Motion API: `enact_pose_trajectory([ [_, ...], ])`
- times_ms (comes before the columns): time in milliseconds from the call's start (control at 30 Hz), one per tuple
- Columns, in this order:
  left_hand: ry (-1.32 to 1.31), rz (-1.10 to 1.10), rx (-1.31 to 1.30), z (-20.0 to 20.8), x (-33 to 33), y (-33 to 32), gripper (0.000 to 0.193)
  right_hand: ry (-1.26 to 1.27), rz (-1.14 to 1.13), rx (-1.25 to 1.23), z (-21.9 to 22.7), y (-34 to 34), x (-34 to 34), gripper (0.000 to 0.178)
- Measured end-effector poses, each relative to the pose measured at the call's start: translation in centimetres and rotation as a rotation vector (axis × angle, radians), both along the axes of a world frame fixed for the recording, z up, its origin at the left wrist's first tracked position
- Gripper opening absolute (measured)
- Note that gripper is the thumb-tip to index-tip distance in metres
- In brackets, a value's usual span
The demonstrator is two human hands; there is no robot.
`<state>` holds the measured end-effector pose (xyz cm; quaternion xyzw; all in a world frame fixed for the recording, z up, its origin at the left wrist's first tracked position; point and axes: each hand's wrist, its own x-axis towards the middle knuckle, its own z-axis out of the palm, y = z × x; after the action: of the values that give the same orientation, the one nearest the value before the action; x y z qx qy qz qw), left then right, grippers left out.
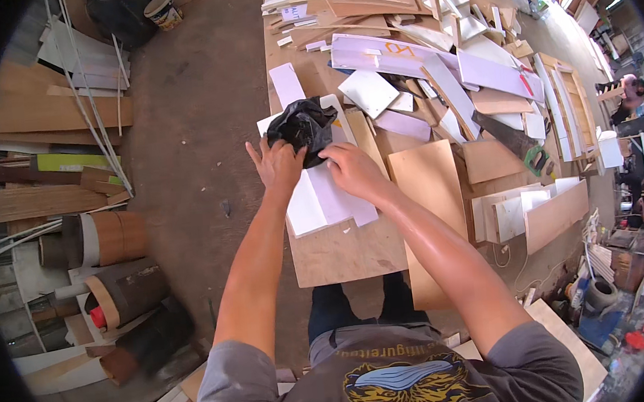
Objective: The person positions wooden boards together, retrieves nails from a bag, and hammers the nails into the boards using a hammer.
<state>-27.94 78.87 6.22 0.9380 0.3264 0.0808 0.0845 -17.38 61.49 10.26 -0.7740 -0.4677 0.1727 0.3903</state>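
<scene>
While I looked down through the head camera, I had both hands at a crumpled black plastic bag (pixel 309 130), which sat on top of white and lilac boards toward the left side of the desk (pixel 349 263). My left hand (pixel 281 162) was at the bag's near left side, its outermost finger spread away to the left and the others bent over the dark plastic; I could not tell how far that grip was closed, since the fingertips were lost against the bag. My right hand (pixel 353 168) was at the near right edge, its grip pinched together on the plastic between thumb and finger.

Beneath the bag, a white board (pixel 305 208) lay beside a lilac strip (pixel 335 200), both reaching toward the near end of the desk. To the right of my right forearm was a long tan panel (pixel 427 185), and farther right a handsaw (pixel 510 141) with a green handle lay over the wood pieces. A heap of offcuts (pixel 393 52) covered the far right. Across the floor (pixel 193 98), on the left, I saw rolled sheets (pixel 117 238) and, far off, a bucket (pixel 163 13).
</scene>
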Motion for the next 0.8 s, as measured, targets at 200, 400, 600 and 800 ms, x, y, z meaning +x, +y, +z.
enact_pose_trajectory([
  [200, -0.044, -0.016, -0.057, -3.6, -2.5, 1.9, 0.053, -0.342, 0.154, -0.094, -5.1, 9.3, 1.4, 0.025],
  [400, 0.019, 0.025, -0.221, -2.7, -1.0, 3.9, 0.085, -0.385, -0.083, -0.272, -8.0, 10.6, 4.9, 0.032],
  [600, 0.04, 0.019, -0.273, -3.2, 0.1, 6.4, 0.094, -0.277, -0.138, -0.285, -7.1, 13.4, 5.4, 0.021],
  [800, -0.013, -0.009, -0.34, -4.0, 0.1, 7.0, 0.092, -0.398, -0.101, -0.271, -7.5, 13.9, 4.8, 0.011],
])
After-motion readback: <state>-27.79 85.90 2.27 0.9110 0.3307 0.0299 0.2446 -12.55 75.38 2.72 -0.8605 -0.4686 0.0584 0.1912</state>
